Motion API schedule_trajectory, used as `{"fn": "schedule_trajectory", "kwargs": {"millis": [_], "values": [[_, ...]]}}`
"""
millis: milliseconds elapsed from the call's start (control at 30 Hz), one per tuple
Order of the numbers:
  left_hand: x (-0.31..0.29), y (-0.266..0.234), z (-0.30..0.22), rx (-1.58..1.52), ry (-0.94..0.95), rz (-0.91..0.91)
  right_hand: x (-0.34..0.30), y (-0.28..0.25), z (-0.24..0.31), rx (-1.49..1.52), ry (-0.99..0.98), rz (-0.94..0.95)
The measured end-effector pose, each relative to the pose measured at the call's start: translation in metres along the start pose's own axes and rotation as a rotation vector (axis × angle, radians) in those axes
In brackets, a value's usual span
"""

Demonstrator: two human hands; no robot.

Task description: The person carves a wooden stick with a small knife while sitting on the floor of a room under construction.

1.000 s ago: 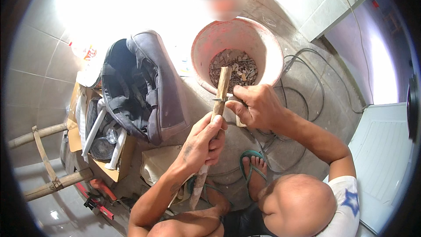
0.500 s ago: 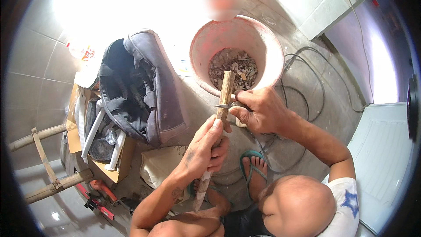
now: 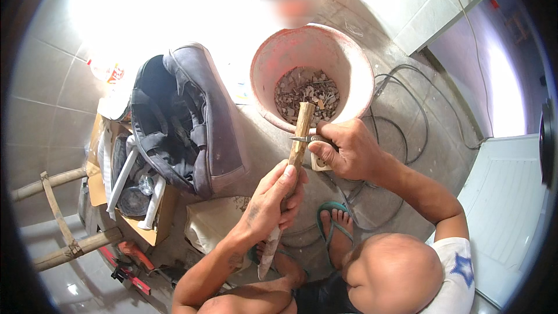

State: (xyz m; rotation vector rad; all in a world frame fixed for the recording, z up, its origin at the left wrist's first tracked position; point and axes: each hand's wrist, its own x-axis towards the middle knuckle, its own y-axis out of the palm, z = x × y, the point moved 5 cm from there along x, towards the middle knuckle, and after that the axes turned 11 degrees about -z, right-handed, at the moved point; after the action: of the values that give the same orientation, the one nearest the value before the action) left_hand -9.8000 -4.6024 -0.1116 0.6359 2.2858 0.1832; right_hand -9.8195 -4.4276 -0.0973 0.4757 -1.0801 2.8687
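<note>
My left hand (image 3: 273, 197) is wrapped round the middle of a wooden stick (image 3: 303, 125), which slants up and away from me. Its far end is pale and whittled; the near end tapers to a point by my leg. My right hand (image 3: 351, 150) is closed on a small knife (image 3: 317, 139), whose short pointed blade lies across the stick above my left fingers. Most of the knife's handle is hidden in my palm. Just beyond the stick's tip stands a pinkish bucket (image 3: 356, 58) with wood chips (image 3: 308, 88) in its bottom.
An open dark bag (image 3: 218, 122) stands left of the bucket, beside a cardboard box (image 3: 157, 221) of parts. A wooden ladder (image 3: 61, 215) and an orange tool (image 3: 136, 254) lie farther left. Black cable (image 3: 427, 119) coils on the right, with a socket block (image 3: 319, 161) under my right hand.
The stick's far end and both hands have shifted slightly toward me. The blade still lies across the stick, with a little more wood showing between it and my left hand.
</note>
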Motion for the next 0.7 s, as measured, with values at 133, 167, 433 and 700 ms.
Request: {"fn": "schedule_trajectory", "kwargs": {"millis": [133, 167, 433, 700], "values": [[0.0, -0.003, 0.002, -0.071, -0.066, 0.02, 0.006, 0.0, -0.002, -0.122, -0.106, -0.071], [0.004, -0.005, 0.002, -0.081, -0.085, -0.006, 0.01, 0.002, -0.01, -0.206, -0.121, -0.077], [-0.003, -0.006, 0.002, -0.011, -0.031, -0.011, 0.013, -0.01, -0.014, 0.045, 0.064, -0.136], [-0.004, -0.008, 0.002, 0.023, -0.04, 0.029, 0.016, 0.003, -0.009, -0.115, -0.115, -0.08]]}}
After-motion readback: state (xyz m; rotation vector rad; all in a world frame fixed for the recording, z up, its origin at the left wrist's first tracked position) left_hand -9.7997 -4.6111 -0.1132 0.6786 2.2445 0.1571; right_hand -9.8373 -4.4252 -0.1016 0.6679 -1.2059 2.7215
